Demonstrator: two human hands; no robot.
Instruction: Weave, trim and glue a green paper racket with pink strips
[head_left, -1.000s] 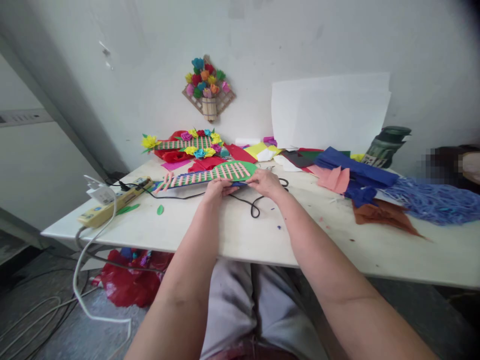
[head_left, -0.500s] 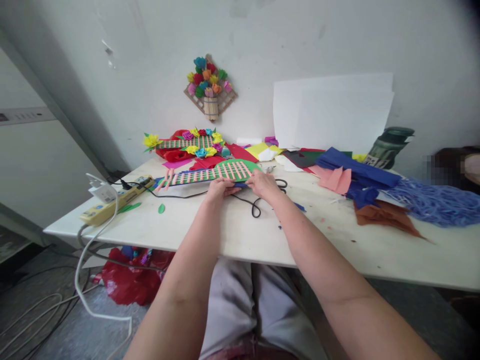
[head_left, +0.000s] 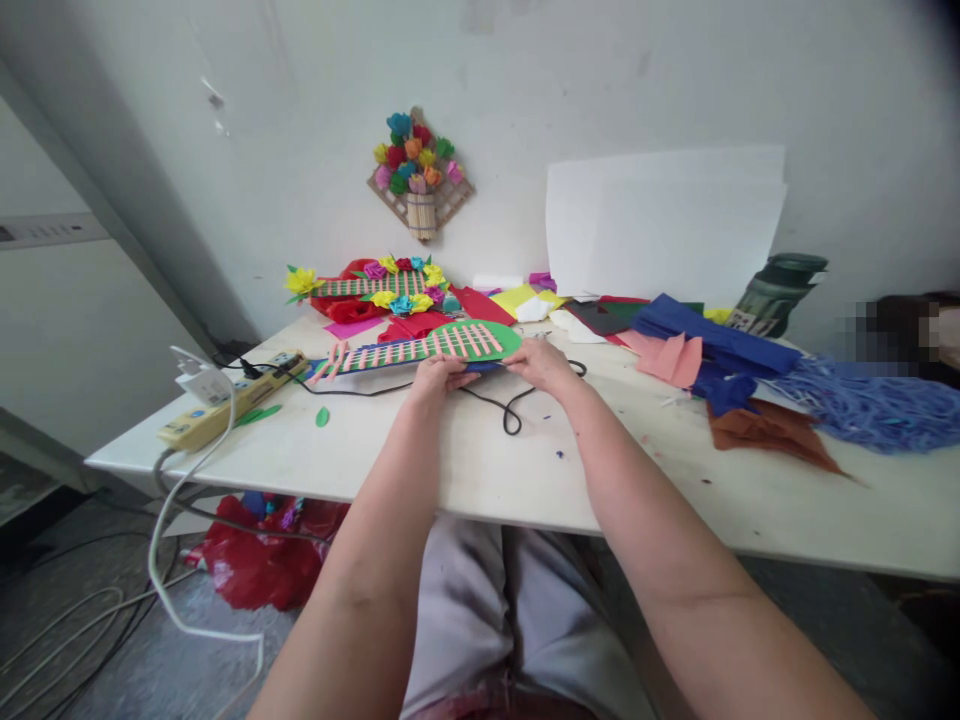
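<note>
A guitar-shaped paper craft (head_left: 420, 350) lies tilted above the table, green on top with a pink lattice and blue along its edge. My left hand (head_left: 442, 376) pinches the near edge of it, thumb on top and fingers beneath. At the rounded right end, my right hand (head_left: 541, 364) is closed on the rim, its fingertips partly hidden. A black cord (head_left: 512, 415) loops on the table just below both hands. Behind the craft rests a similar guitar-shaped piece (head_left: 375, 285) trimmed with paper flowers.
A power strip (head_left: 232, 400) with plugs sits at the left, near small green paper leaves (head_left: 322, 417). Coloured paper sheets (head_left: 712, 340), blue shredded strands (head_left: 877, 405) and a dark green bottle (head_left: 780, 295) are on the right. A flower basket ornament (head_left: 421, 180) hangs on the wall.
My right hand has slid a little to the right along the craft's edge, uncovering more of the green rounded end. My left hand stays nearly in place.
</note>
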